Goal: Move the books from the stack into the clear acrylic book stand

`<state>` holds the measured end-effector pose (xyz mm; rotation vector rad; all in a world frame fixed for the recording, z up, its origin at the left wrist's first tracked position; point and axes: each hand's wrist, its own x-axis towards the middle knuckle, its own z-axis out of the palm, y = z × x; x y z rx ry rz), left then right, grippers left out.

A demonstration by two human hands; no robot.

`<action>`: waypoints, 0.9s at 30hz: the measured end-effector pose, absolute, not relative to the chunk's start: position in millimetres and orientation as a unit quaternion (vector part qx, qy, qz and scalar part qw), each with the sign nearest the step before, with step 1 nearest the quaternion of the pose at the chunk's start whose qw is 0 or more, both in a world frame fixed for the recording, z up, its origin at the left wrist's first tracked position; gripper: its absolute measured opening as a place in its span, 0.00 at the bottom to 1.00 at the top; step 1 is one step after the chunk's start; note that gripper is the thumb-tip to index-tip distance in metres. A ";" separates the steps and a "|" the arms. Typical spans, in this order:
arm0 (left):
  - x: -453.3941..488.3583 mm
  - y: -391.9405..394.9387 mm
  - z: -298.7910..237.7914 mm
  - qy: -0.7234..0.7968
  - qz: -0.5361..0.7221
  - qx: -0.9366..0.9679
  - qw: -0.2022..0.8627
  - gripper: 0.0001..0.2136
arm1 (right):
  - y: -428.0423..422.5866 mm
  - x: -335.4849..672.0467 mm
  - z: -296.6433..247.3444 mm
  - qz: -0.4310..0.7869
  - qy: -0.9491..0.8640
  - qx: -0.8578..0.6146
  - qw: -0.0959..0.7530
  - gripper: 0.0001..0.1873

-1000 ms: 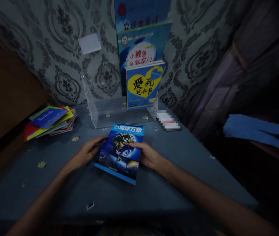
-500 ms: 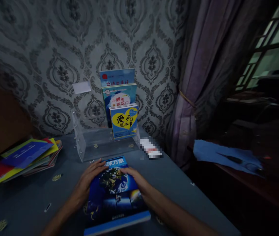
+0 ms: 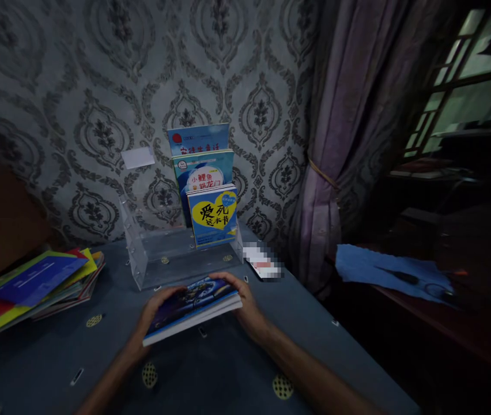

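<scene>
A blue book (image 3: 197,304) with an Earth picture on its cover is between my two hands, its page edges facing me. My left hand (image 3: 155,311) is closed on its left side and my right hand (image 3: 244,300) on its right side; some fingers are hidden beneath or behind it. Just beyond stands a transparent plastic book rack (image 3: 135,253). In the rack's right part, books stand upright in steps: a yellow and blue book (image 3: 214,222) in front, a teal book (image 3: 204,171) behind it, and a taller blue book (image 3: 197,138) at the back.
Several colourful books and folders (image 3: 42,282) lie piled at the left of the dark patterned tablecloth (image 3: 211,380). A blurred-out phone-like item (image 3: 263,262) lies right of the rack. A purple curtain (image 3: 318,219) hangs beyond; a blue sheet (image 3: 384,271) lies on a surface farther right.
The blue Earth book has tipped, its near end lifted, so its cover looks foreshortened and the page edges show. Both hands now grip its sides. The view has shifted slightly.
</scene>
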<state>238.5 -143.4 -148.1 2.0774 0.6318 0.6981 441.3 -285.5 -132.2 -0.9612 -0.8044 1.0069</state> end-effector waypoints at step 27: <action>346.4 -102.1 -67.3 0.223 0.392 0.858 0.247 0.17 | -208.0 542.1 -74.6 0.205 -0.466 -0.579 0.637 0.13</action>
